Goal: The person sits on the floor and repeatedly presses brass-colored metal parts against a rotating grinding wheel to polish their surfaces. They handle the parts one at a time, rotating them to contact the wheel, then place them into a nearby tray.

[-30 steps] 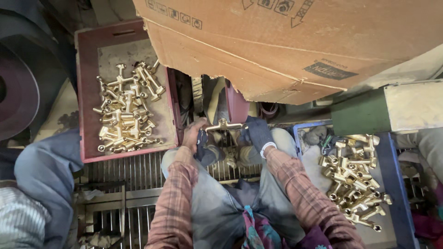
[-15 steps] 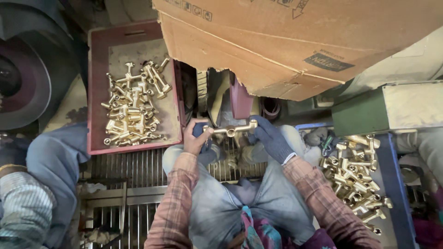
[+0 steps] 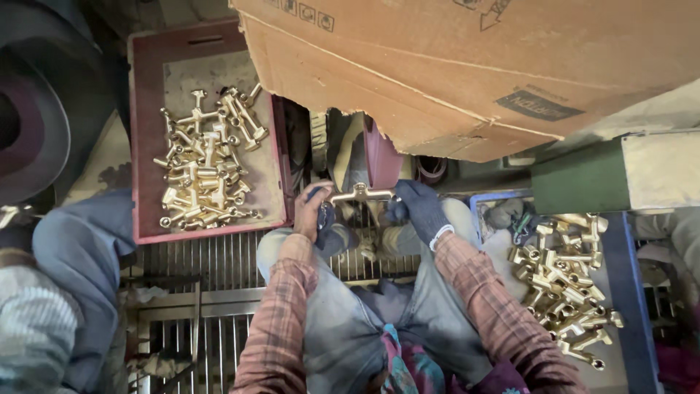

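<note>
One huge cardboard box (image 3: 467, 66) hangs over the far side; a red tray (image 3: 146, 146) of brass fittings sits left. Centre, left hand (image 3: 312, 211) and gloved right hand (image 3: 421, 210) each clench an end of a brass fitting (image 3: 361, 195).

The big cardboard box (image 3: 474, 66) runs off the upper and right edges and hides the wheel's (image 3: 381, 157) upper part, the blue tray (image 3: 620, 292) of brass fittings is cut at the lower right, and the dark drum (image 3: 33, 124) leaves the upper left.
</note>
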